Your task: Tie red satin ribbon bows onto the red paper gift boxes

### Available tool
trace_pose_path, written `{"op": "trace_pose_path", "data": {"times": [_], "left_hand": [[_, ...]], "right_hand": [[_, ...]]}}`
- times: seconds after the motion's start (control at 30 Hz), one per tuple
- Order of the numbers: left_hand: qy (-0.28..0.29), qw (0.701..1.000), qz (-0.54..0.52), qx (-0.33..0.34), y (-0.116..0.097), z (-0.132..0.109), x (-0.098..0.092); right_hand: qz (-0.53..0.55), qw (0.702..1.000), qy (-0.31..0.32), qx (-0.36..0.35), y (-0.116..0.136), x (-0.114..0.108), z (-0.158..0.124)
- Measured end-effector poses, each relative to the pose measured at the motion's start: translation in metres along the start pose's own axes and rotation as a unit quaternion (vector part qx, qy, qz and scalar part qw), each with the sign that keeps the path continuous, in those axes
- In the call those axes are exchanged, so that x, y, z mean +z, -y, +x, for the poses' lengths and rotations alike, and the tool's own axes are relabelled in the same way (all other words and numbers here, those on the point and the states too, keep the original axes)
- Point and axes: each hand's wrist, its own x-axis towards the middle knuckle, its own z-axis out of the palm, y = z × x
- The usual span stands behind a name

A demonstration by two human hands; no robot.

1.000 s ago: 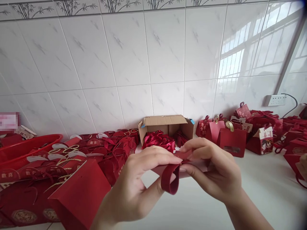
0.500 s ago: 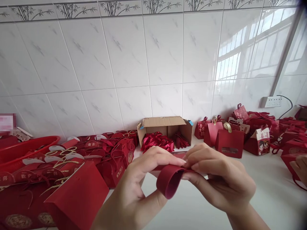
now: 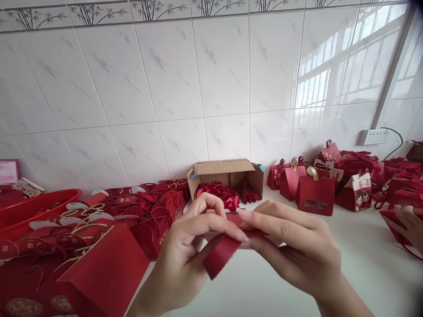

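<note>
Between my two hands, above the white table, is a dark red strap, its free end sticking out toward me. My left hand pinches the strap between fingers and thumb. From the other side, my right hand grips at the same spot, thumb below and fingers on top. A red piece behind the strap, probably part of a gift box, is mostly covered by my fingers. Close to my left forearm stands a plain red gift box.
An open cardboard box with red ribbons stands by the tiled wall. Rows of red gift boxes and a red basin lie left. More gift boxes stand right, where another person's hand touches one. A power socket is on the wall.
The strap formed a round loop before; now its end shows flat and angled down to the left. My left fingers have shifted over it. At right, the other person's hand shows more.
</note>
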Motion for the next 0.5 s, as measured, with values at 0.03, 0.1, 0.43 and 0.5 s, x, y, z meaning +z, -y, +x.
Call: {"op": "trace_pose_path", "data": {"times": [0.03, 0.1, 0.43, 0.5], "left_hand": [[0.0, 1.0, 0.006, 0.004, 0.0007, 0.0002, -0.0003], [0.0, 1.0, 0.017, 0.01, 0.0018, 0.0002, -0.0007], [-0.002, 0.998, 0.055, 0.017, -0.0003, -0.0025, 0.0002], [-0.004, 0.998, 0.068, 0.017, 0.0, -0.0018, 0.0003]], "right_hand": [[-0.014, 1.0, 0.015, -0.007, 0.0001, -0.0018, 0.0006], [-0.041, 0.999, 0.031, -0.015, 0.0004, -0.0045, 0.0023], [-0.075, 0.997, 0.014, -0.012, -0.0046, 0.0013, -0.0027], [-0.07, 0.997, 0.021, -0.005, -0.0052, 0.0027, -0.0031]]}}
